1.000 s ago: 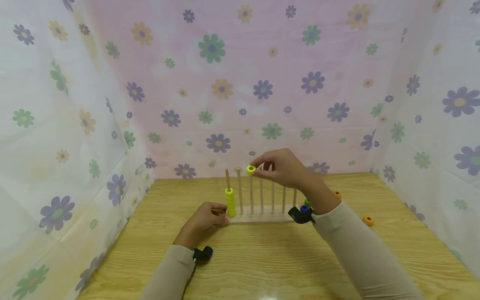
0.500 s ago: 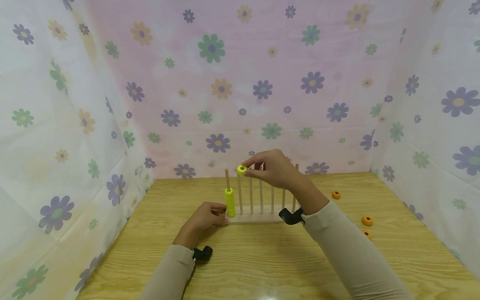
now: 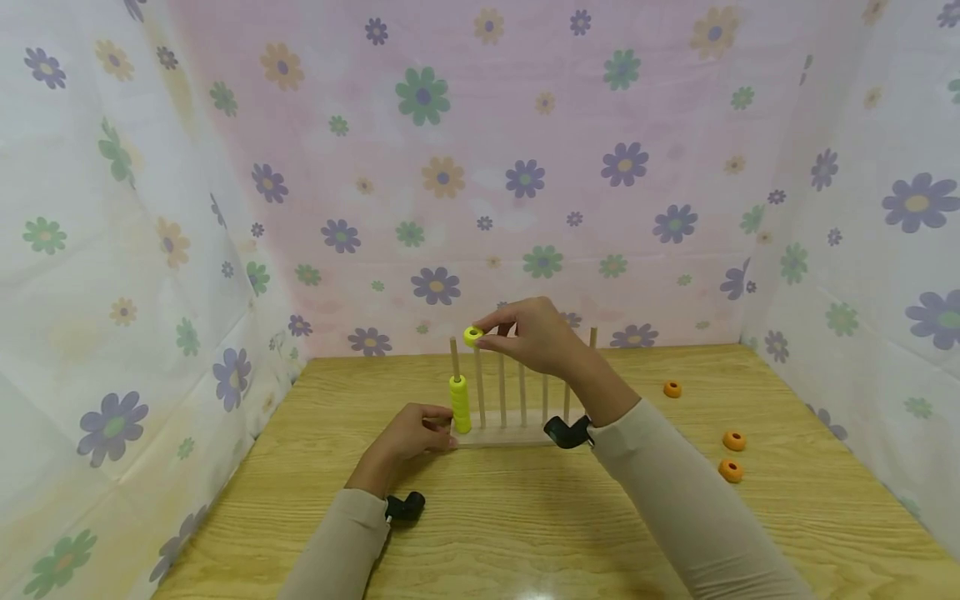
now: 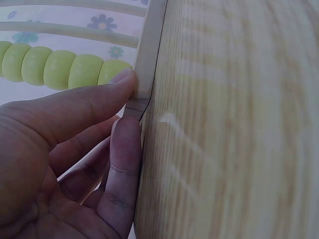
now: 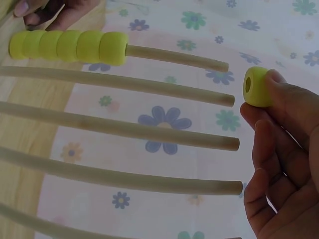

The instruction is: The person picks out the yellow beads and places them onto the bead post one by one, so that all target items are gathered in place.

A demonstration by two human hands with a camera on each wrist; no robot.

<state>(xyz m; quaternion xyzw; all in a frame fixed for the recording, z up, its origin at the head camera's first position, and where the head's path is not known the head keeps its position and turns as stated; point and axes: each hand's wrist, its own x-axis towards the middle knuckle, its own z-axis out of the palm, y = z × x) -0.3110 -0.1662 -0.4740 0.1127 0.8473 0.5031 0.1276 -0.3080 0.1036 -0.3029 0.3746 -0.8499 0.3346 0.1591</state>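
Observation:
A yellow bead [image 3: 472,336] with a hole is pinched between the thumb and fingertips of my right hand [image 3: 536,337]. In the right wrist view the bead [image 5: 257,87] is apart from the pegs, just beyond the tips of the first two. The wooden peg rack [image 3: 510,435] stands upright on the table, and several yellow beads [image 3: 460,406] are stacked on its leftmost peg. My left hand [image 3: 408,433] pinches the left end of the rack's base [image 4: 144,74], beside the lowest bead. The other pegs visible carry no beads; my right wrist hides part of the rack's right end.
Three orange beads [image 3: 734,441] lie on the wood-grain table [image 3: 480,525], to the right of the rack. Flower-patterned cloth [image 3: 480,125] walls the table at the back and both sides. A black wrist camera [image 3: 567,432] hangs near the rack's right front.
My right hand has moved left with the yellow bead, from above the third peg to around the second peg's top. The left hand and rack stay put. More orange beads have come into view.

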